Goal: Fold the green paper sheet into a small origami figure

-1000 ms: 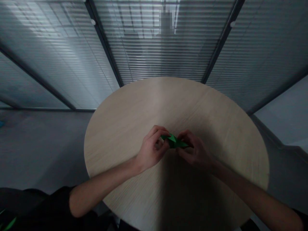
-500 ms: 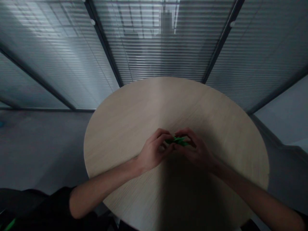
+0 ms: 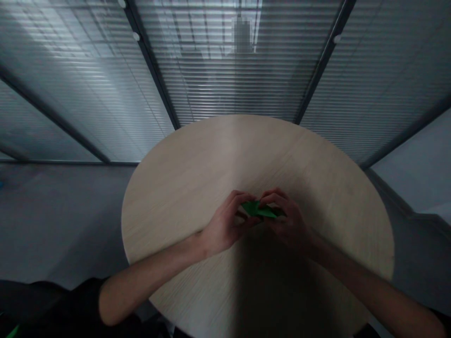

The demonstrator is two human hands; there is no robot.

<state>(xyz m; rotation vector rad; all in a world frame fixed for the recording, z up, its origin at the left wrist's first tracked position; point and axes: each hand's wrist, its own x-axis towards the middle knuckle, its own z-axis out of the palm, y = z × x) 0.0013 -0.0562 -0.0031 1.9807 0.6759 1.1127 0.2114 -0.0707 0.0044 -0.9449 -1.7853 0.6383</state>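
Note:
A small green folded piece (image 3: 263,211), thin like paper, is held between both hands above the round wooden table (image 3: 197,173). My left hand (image 3: 227,223) grips its left end, with the fingers over the top and the thumb at the near side. On the other end, the curled fingers of my right hand (image 3: 287,218) close round the piece. The fingertips of the two hands are close together and partly cover it. Its exact folds are too small and dim to tell.
Glass panels with blinds (image 3: 232,84) and dark frames stand behind the table's far edge. Grey floor (image 3: 70,211) shows to the left. A dark shadow falls on the near part of the tabletop.
More of the green piece shows between the hands, and its left part now looks wider. The fingers of my right hand have shifted over its top. The view has tilted slightly.

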